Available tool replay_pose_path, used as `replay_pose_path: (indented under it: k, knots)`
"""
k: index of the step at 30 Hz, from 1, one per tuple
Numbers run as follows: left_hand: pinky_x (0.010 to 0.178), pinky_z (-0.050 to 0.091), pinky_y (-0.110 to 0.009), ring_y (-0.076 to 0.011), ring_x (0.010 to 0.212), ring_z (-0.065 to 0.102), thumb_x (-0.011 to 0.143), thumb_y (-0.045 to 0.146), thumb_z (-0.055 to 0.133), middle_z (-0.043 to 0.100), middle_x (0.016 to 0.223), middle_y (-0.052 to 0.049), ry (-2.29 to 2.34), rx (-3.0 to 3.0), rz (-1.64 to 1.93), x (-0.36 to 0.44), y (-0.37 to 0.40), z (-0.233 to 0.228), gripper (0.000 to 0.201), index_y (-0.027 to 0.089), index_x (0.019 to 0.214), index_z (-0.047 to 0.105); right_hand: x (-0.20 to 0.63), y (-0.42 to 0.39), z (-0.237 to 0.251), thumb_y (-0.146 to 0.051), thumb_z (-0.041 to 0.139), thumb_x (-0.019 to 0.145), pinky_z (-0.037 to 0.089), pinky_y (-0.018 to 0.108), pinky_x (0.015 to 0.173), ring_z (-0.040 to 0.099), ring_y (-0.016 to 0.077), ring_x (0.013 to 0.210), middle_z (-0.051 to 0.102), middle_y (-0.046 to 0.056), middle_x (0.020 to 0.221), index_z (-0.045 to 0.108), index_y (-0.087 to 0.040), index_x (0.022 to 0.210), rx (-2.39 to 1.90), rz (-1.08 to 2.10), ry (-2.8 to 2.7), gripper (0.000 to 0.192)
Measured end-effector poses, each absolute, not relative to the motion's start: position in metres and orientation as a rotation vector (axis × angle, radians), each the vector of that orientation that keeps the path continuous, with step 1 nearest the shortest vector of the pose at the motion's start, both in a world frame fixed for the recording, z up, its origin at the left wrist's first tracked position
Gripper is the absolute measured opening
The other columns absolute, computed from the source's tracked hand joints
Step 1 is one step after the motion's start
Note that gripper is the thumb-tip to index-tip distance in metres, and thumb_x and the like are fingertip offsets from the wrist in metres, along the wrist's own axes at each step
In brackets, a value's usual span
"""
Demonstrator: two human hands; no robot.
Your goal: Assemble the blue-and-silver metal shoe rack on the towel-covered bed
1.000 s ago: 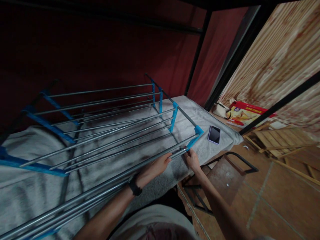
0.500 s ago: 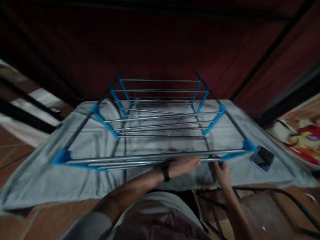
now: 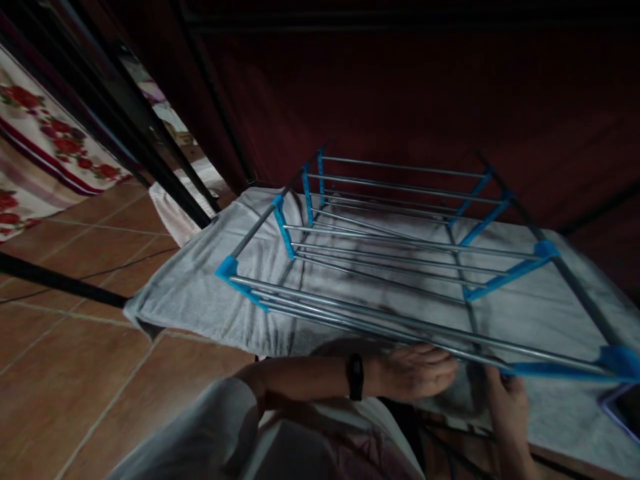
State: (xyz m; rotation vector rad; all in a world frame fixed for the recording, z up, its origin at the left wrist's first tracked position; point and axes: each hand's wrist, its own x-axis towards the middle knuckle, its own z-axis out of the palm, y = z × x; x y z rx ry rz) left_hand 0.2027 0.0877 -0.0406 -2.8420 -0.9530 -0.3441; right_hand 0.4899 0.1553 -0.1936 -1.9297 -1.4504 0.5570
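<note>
The view has been swung toward the left: more of the dark red panel [image 3: 400, 100] is shown behind the grey cloth [image 3: 200, 287], and a floral cloth [image 3: 65, 143] has been brought into sight. The metal rack [image 3: 400, 239] is laid on the grey cloth, its left end now fully exposed to view. No displacement of the front bars [image 3: 350, 308] can be made out. The work is judged to be concentrated at the right front blue bracket [image 3: 560, 371]. The left hand [image 3: 423, 370] has been turned back-upward, fingers together, against the front bars; whether a bar is gripped cannot be told. The right hand [image 3: 510, 397] is kept at the bracket's inner end; its fingertips are hidden, so its grip cannot be told. The phone [image 3: 627, 410] is now cut off at the right edge.
</note>
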Motion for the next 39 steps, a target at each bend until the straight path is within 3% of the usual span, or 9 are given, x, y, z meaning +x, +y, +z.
replay_pose_path:
  k: [7, 12, 16, 19, 23, 31, 39]
  knots:
    - [0.119, 0.026, -0.038, -0.0228, 0.136, 0.046, 0.100, 0.015, 0.033, 0.057, 0.142, -0.011, -1.101, -2.832, -0.431, 0.191, 0.086, -0.051, 0.040, 0.012, 0.133, 0.056, 0.457, 0.149, -0.164, -0.072, 0.049, 0.077, 0.045, 0.039, 0.084, 0.059, 0.0265, 0.092, 0.066, 0.010, 0.091, 0.060, -0.019, 0.092, -1.819, 0.642, -1.309, 0.056]
    - [0.117, 0.028, -0.039, -0.0245, 0.141, 0.041, 0.098, 0.013, 0.038, 0.048, 0.151, -0.011, -1.229, -2.920, -0.449, 0.190, 0.096, -0.056, 0.047, 0.017, 0.144, 0.046, 0.448, 0.152, -0.156, -0.068, 0.049, 0.082, 0.044, 0.039, 0.091, 0.060, 0.0255, 0.099, 0.067, 0.011, 0.104, 0.060, -0.018, 0.102, -1.738, 0.662, -1.287, 0.054]
    - [0.104, 0.042, -0.040, -0.0272, 0.126, 0.056, 0.097, 0.013, 0.036, 0.057, 0.142, -0.013, -1.630, -2.911, -0.375, 0.196, 0.109, -0.051, 0.048, 0.018, 0.144, 0.044, 0.445, 0.151, -0.156, -0.066, 0.048, 0.083, 0.045, 0.040, 0.092, 0.059, 0.0249, 0.097, 0.067, 0.009, 0.097, 0.059, -0.019, 0.100, -1.744, 0.627, -1.282, 0.051]
    - [0.090, 0.049, -0.037, -0.0262, 0.107, 0.066, 0.099, 0.019, 0.035, 0.069, 0.121, -0.012, -1.875, -2.992, -0.323, 0.201, 0.121, -0.041, 0.037, 0.017, 0.128, 0.057, 0.445, 0.150, -0.158, -0.063, 0.047, 0.084, 0.045, 0.040, 0.090, 0.059, 0.0245, 0.095, 0.065, 0.008, 0.096, 0.058, -0.020, 0.099, -1.776, 0.614, -1.279, 0.047]
    - [0.083, 0.048, -0.034, -0.0250, 0.100, 0.067, 0.099, 0.021, 0.036, 0.072, 0.106, -0.009, -1.976, -3.079, -0.303, 0.202, 0.128, -0.030, 0.029, 0.019, 0.111, 0.062, 0.446, 0.152, -0.160, -0.062, 0.043, 0.085, 0.045, 0.040, 0.091, 0.059, 0.0256, 0.097, 0.064, 0.009, 0.096, 0.057, -0.021, 0.098, -1.794, 0.599, -1.286, 0.045]
    - [0.078, 0.048, -0.034, -0.0255, 0.096, 0.068, 0.099, 0.019, 0.031, 0.072, 0.106, -0.011, -1.941, -3.046, -0.241, 0.195, 0.124, -0.020, 0.031, 0.021, 0.112, 0.060, 0.448, 0.155, -0.159, -0.057, 0.039, 0.088, 0.042, 0.043, 0.096, 0.056, 0.0270, 0.103, 0.062, 0.012, 0.106, 0.056, -0.022, 0.101, -1.803, 0.587, -1.320, 0.041]
    - [0.077, 0.049, -0.034, -0.0250, 0.095, 0.069, 0.100, 0.024, 0.030, 0.072, 0.108, -0.009, -1.951, -3.055, -0.236, 0.192, 0.124, -0.018, 0.033, 0.023, 0.117, 0.059, 0.449, 0.157, -0.154, -0.059, 0.040, 0.086, 0.044, 0.043, 0.094, 0.058, 0.0271, 0.098, 0.063, 0.011, 0.099, 0.056, -0.021, 0.097, -1.825, 0.588, -1.331, 0.042]
